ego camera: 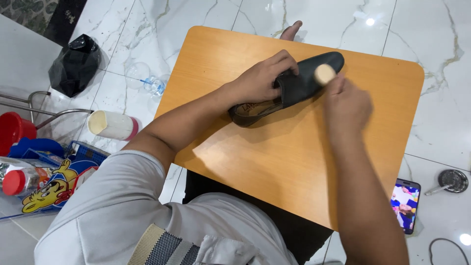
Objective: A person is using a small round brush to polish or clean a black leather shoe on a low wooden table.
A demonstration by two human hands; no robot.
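left hand (262,78) clamps the black shoe (294,86) steady on the tabletop (274,157) (fingers tucked inside); right hand (346,105) grips a wooden-handled brush (324,73) against it.

Black leather slip-on shoe (294,86), flat sole, tan insole showing at the heel end. Lies on its side on the orange wooden surface (274,157), toe toward the far edge. Pale round-ended wooden handle (324,73) rests against the upper near the toe; the rest is hidden.
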